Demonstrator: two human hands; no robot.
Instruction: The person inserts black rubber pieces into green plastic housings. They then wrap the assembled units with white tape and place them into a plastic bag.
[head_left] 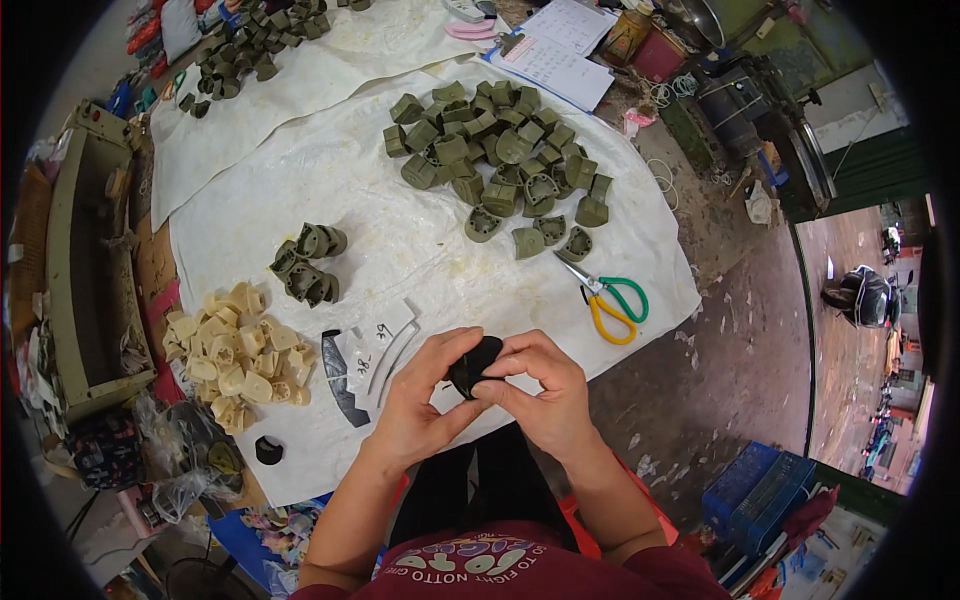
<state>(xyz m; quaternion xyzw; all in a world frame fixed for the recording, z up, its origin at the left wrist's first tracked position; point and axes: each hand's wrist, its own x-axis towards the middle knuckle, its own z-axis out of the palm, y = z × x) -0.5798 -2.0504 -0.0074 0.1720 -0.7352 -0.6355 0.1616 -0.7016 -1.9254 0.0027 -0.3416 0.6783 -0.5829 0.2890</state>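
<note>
My left hand (428, 388) and my right hand (545, 390) meet over the front edge of the table, their fingers closed on a small black rounded piece (474, 368), perhaps a covered shoe heel. Fingertips hide part of it. Left of my hands lie white curved pattern pieces (387, 340) and a curved black strip (341, 378). A pile of cream shoe-heel blocks (240, 350) sits farther left, with a small black piece (268, 450) in front. Several olive-green heel blocks (308, 262) are grouped behind it. Scissors (612, 305) with one yellow and one green handle rest to the right.
A white sheet (350, 180) covers the table. Toward its back lies a large heap of olive-green heel blocks (500, 150), and another heap (245, 50) is at far left. A clipboard with papers (560, 55) stands beyond. Blue crates (758, 495) sit on the floor at right.
</note>
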